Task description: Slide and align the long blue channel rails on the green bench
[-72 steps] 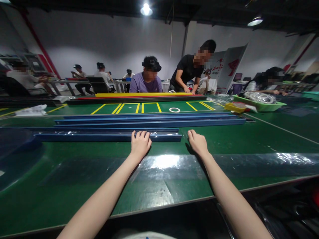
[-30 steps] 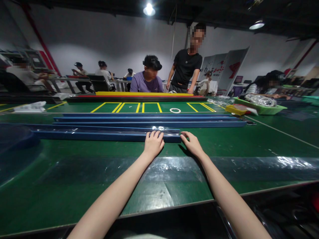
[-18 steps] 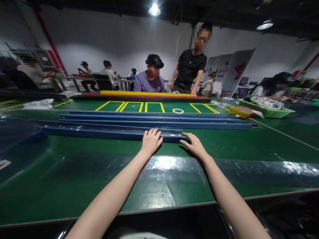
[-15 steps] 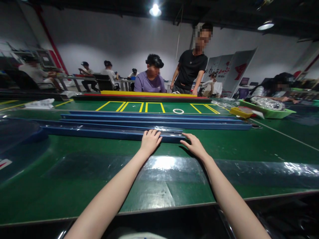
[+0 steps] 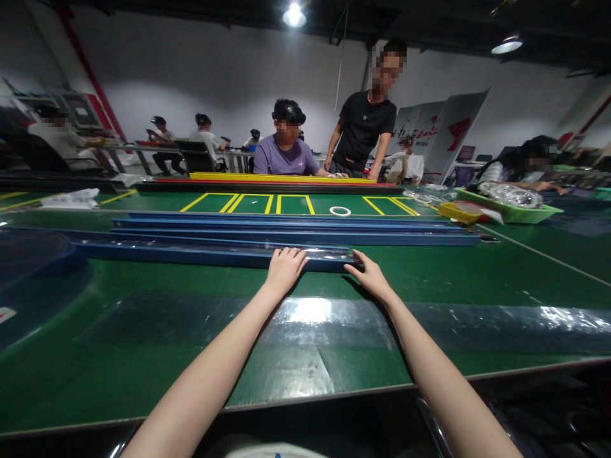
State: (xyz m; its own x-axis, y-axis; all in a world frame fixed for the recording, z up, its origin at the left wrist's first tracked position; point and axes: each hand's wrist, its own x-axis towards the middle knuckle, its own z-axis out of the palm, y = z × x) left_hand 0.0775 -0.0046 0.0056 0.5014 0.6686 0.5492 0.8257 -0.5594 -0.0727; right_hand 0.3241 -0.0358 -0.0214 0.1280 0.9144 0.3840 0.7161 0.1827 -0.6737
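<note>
Resting open left hand (image 5: 285, 267) on the blue profile (image 5: 191, 256), near its end. Touching that end with fingertips of open right hand (image 5: 370, 277).

Two slim forearms, bare along their whole visible length, run from the bottom edge of the view into the left hand (image 5: 284, 270) and the right hand (image 5: 370, 278), both bare too, and a sliver of pale cloth (image 5: 274, 451) shows between the arms at the bottom.
</note>
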